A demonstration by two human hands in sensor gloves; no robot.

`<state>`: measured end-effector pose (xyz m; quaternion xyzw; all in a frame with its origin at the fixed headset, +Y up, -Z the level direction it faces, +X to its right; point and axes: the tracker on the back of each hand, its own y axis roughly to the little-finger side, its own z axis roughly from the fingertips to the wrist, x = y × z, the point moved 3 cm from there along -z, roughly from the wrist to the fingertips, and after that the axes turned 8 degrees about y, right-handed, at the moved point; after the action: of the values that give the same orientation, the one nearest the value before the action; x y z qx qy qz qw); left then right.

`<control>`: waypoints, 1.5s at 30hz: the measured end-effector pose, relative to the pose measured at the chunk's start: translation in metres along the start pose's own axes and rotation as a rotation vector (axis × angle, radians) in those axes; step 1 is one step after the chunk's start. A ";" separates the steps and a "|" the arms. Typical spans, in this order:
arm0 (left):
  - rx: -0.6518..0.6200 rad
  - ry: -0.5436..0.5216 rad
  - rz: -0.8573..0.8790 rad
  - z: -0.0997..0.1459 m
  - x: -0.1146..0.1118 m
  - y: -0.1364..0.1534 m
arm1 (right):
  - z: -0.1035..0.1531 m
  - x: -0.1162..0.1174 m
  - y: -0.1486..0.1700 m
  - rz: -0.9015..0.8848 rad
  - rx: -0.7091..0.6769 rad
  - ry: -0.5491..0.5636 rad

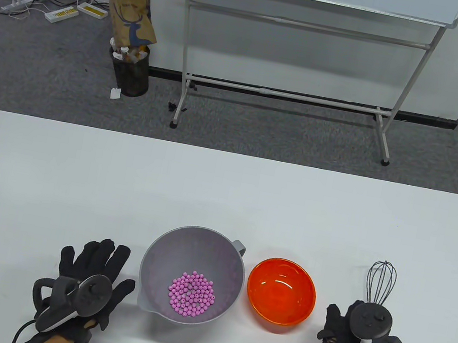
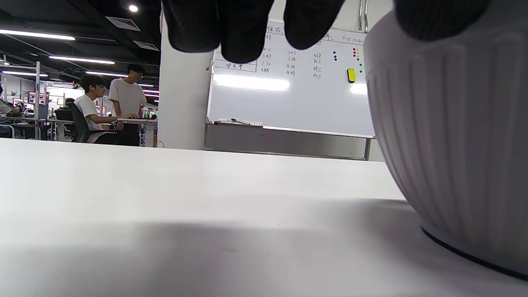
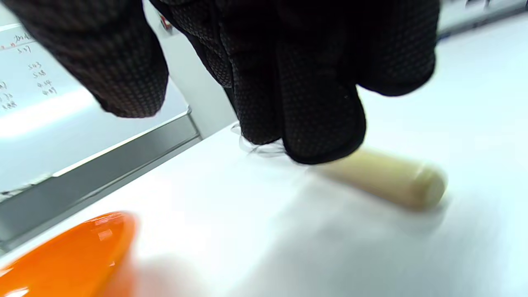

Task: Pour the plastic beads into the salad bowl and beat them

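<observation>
Pink beads (image 1: 192,294) lie in your grey salad bowl (image 1: 160,257); left hand (image 1: 93,274) flat, released — right hand (image 1: 353,335) over the whisk (image 1: 381,281), grasp unclear.

The black wire whisk (image 1: 381,281) shows only its loops in the table view, its pale wooden handle (image 3: 387,181) hidden under the gloved right hand (image 1: 352,341) and blurred in the right wrist view, so the grip is unclear. The translucent orange plastic bowl (image 3: 68,255) is cut off at that view's bottom-left corner, and the ribbed grey salad bowl (image 2: 453,136) runs off the left wrist view's right edge, with its pink plastic beads out of sight there.
</observation>
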<state>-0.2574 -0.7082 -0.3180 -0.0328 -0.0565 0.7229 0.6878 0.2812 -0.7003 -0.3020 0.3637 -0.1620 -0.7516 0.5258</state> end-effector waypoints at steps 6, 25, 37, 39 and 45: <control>0.007 0.011 -0.010 -0.001 -0.002 0.001 | -0.017 0.021 0.022 0.296 0.091 -0.008; 0.015 0.030 -0.021 -0.001 -0.005 0.002 | -0.023 0.035 0.046 0.217 0.169 -0.043; 0.044 -0.003 0.241 0.000 0.023 0.015 | 0.030 -0.062 -0.006 -0.556 -0.213 0.249; 0.044 0.007 0.348 -0.001 0.031 0.014 | 0.041 -0.077 -0.022 -0.620 -0.289 0.246; 0.036 0.199 0.502 -0.024 0.039 0.001 | 0.086 -0.101 -0.095 -0.688 -0.565 0.121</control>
<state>-0.2577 -0.6688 -0.3407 -0.1043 0.0343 0.8650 0.4896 0.1743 -0.5828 -0.2648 0.2818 0.2107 -0.8749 0.3327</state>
